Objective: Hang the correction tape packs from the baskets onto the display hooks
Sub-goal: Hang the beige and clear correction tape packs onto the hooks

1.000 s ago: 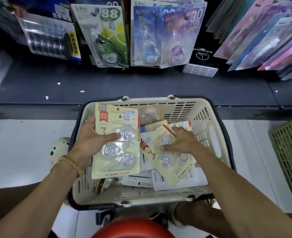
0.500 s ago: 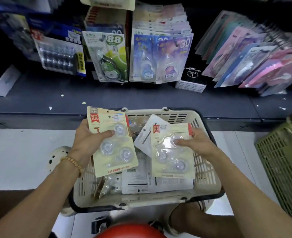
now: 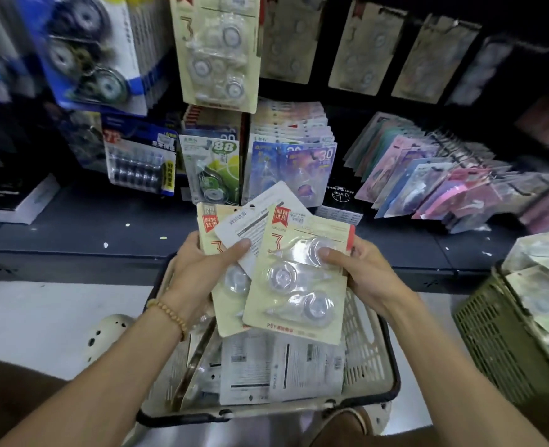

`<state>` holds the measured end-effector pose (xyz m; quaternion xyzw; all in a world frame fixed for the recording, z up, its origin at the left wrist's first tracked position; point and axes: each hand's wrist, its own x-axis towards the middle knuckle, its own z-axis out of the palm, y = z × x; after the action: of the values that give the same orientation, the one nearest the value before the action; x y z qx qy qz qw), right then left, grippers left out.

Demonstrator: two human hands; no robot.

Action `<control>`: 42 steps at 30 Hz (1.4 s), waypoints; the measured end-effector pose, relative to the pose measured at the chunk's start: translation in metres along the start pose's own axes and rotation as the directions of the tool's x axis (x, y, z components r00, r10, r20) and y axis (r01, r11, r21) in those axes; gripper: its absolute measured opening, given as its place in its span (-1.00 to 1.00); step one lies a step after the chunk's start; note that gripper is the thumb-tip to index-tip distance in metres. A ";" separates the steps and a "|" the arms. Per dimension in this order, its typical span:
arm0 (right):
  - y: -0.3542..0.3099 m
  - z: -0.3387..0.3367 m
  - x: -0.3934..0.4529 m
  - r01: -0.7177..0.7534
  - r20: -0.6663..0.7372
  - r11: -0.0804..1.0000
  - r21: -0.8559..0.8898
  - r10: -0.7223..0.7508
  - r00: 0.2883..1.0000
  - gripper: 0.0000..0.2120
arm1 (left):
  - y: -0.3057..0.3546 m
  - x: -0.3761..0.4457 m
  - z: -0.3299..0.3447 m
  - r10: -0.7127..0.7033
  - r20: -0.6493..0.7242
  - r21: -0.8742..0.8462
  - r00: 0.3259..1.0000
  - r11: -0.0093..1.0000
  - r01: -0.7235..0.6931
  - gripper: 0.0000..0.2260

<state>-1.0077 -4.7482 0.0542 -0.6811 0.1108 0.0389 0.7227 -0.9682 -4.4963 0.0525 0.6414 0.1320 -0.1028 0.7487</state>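
My left hand (image 3: 202, 272) grips a beige correction tape pack (image 3: 226, 304) and, under its thumb, a pack turned back side up (image 3: 253, 227). My right hand (image 3: 366, 272) holds another beige three-piece pack (image 3: 299, 285) by its right edge, thumb on the top blister. All the held packs overlap above the cream basket (image 3: 366, 346), which still holds several packs lying face down (image 3: 282, 362). Matching beige packs hang on a display hook (image 3: 221, 50) straight above.
More beige packs hang at the upper right (image 3: 366, 46). Blue, green and pastel packs fill the lower hooks (image 3: 292, 169) over a dark shelf ledge (image 3: 73, 227). A green basket (image 3: 505, 337) with packs stands on the floor at right.
Both hands rose from the basket and came together, so the packs now overlap in front of me. The view tilted upward, revealing the upper hooks.
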 end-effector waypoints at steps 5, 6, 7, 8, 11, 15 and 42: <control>-0.016 0.010 0.010 0.058 -0.035 0.998 0.019 -0.057 0.998 -0.57 | 0.024 -0.001 -0.006 0.037 0.018 -0.041 0.999 0.999 -0.036 -0.66; -0.021 0.012 0.013 0.063 -0.026 0.997 0.043 -0.062 0.998 -0.55 | 0.029 0.000 -0.007 0.035 0.017 -0.063 0.999 0.997 -0.034 -0.68; -0.025 0.015 0.015 0.061 -0.011 0.996 0.066 -0.060 0.998 -0.53 | 0.034 0.000 -0.008 0.024 0.025 -0.092 0.999 0.995 -0.022 -0.70; -0.030 0.019 0.017 0.053 0.006 0.995 0.083 -0.054 0.999 -0.52 | 0.040 0.000 -0.009 0.006 0.038 -0.122 0.999 0.993 -0.001 -0.72; -0.044 0.039 0.025 0.023 0.040 0.993 0.114 -0.028 0.999 -0.65 | 0.054 0.004 -0.010 -0.026 0.088 -0.173 0.996 0.984 0.040 -0.73; -0.062 0.064 0.038 0.037 0.009 0.998 0.057 -0.038 0.999 -0.69 | 0.077 0.012 -0.015 -0.002 0.092 -0.196 0.996 0.980 0.020 -0.65; -0.225 0.152 0.146 0.375 -0.175 0.888 -0.265 -0.427 0.887 -0.87 | 0.110 0.042 -0.083 0.047 -0.146 -0.213 0.988 0.974 -0.078 -0.72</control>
<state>-0.8029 -4.6267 0.2499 -0.7662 0.0440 -0.1782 0.6158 -0.8984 -4.3967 0.1296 0.5648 0.1744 -0.0188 0.8064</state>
